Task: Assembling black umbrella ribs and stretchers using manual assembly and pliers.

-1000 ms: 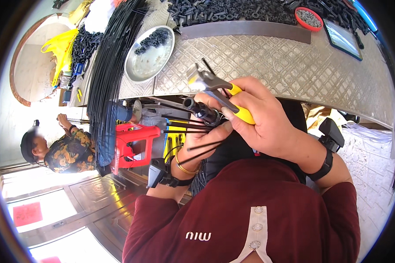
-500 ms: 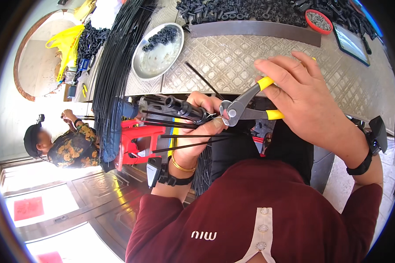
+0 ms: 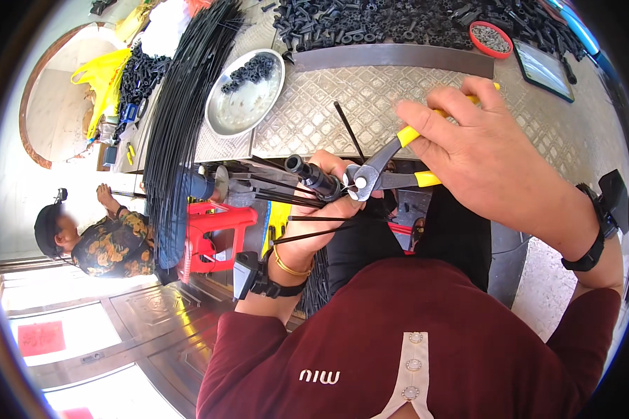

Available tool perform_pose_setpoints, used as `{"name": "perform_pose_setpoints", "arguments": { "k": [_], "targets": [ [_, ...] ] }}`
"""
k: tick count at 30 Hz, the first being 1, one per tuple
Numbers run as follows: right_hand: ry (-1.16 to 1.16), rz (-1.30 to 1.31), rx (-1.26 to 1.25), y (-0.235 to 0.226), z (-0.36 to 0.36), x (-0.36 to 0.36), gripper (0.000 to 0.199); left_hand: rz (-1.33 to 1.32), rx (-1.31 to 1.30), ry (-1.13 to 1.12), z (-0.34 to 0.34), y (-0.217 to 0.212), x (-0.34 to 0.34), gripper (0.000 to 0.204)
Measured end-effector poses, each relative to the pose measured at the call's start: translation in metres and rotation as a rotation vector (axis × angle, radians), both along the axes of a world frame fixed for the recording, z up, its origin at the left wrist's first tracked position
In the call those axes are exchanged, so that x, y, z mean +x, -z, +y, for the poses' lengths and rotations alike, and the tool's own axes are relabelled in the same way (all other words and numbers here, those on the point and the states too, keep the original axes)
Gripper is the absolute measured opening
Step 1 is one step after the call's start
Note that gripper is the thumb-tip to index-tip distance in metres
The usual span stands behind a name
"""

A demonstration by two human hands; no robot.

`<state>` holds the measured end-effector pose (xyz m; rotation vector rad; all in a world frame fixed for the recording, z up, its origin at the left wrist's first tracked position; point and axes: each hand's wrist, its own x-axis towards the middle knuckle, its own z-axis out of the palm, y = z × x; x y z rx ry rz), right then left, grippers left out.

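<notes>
My left hand [image 3: 337, 208] is closed around a black tubular plastic hub [image 3: 307, 171], whose round end points up and to the left. Several thin black rods [image 3: 318, 218] spread out from this hand, mostly leftward, and one more rod [image 3: 349, 131] slants up beyond the fingers. My right hand [image 3: 479, 146] grips end-cutting pliers [image 3: 379, 164] with yellow handles, which are spread apart. Their metal jaws meet the hub's right end, by my left thumb and fingertips, where a thin light wire shows. Whether the jaws have closed on the wire I cannot tell.
Ahead lies a patterned table [image 3: 307, 105] bearing a metal bowl [image 3: 241, 119] of black parts, a grey strip [image 3: 398, 59], a black parts pile [image 3: 370, 24], a red dish [image 3: 491, 40] and a tablet [image 3: 544, 70]. Long black rods [image 3: 185, 98] hang at left, near a red stool [image 3: 217, 223] and another person [image 3: 112, 244].
The hub has tilted, with its round end now turned more upward. The pliers stay at its right end, their handles slightly closer together. My view has shifted a little.
</notes>
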<state>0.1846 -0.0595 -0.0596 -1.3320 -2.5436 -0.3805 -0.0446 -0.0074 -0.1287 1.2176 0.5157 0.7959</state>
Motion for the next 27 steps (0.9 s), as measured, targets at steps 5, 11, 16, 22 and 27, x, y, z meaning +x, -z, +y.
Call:
{"name": "perform_pose_setpoints", "arguments": {
  "k": [5, 11, 16, 22, 27],
  "targets": [
    [-0.008, -0.021, -0.009, 0.002, -0.002, 0.002, 0.018, -0.021, 0.015, 0.003, -0.003, -0.001, 0.001, 0.025],
    [-0.062, 0.017, -0.107, -0.002, -0.010, 0.002, 0.015, -0.089, 0.038, 0.028, -0.001, 0.007, -0.005, 0.025],
    [-0.015, 0.178, -0.593, -0.008, -0.014, 0.001, 0.018, -0.088, 0.056, -0.071, -0.003, 0.019, -0.005, 0.028],
    [0.082, 0.610, -1.725, -0.011, 0.009, 0.007, 0.033, -0.256, -0.097, 0.091, 0.002, 0.020, -0.008, 0.036],
    [-0.093, 1.047, -1.793, 0.016, -0.010, -0.014, 0.034, -0.384, -0.091, 0.128, 0.013, 0.015, -0.027, 0.030]
  ]
}}
